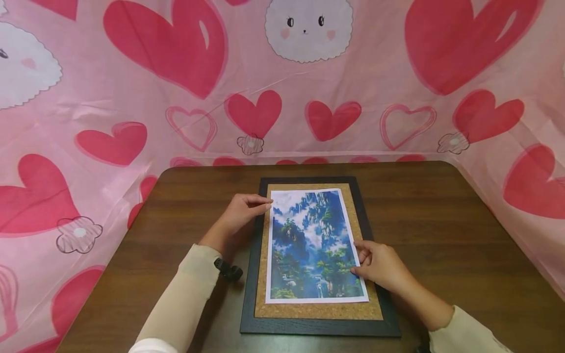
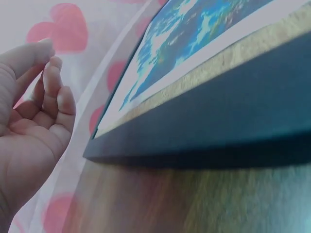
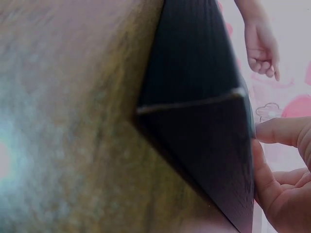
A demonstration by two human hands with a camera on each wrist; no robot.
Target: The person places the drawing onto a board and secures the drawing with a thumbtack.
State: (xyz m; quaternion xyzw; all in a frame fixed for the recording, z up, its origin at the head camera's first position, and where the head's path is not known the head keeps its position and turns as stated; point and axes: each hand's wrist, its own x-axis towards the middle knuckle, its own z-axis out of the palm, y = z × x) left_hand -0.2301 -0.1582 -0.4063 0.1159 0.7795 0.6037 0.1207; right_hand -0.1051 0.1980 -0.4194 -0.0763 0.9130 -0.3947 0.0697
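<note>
A printed landscape picture (image 1: pixel 311 245) of blue mountains, mist and green trees lies on a cork board (image 1: pixel 318 310) with a black frame (image 1: pixel 320 327). My left hand (image 1: pixel 240 212) is at the picture's upper left edge, its fingertips overlapping the white margin. In the left wrist view, this hand has thumb and fingertips close together, with no paper showing between them. On the opposite side, my right hand (image 1: pixel 381 264) touches the picture's right edge, thumb and forefinger spread apart. The right wrist view shows its fingers (image 3: pixel 279 132) at the board's surface.
The framed board lies on a brown wooden table (image 1: pixel 441 220) with rounded far corners. Pink cloth (image 1: pixel 282 78) printed with hearts hangs behind and along both sides. A black strapped device (image 1: pixel 228 269) sits on my left wrist.
</note>
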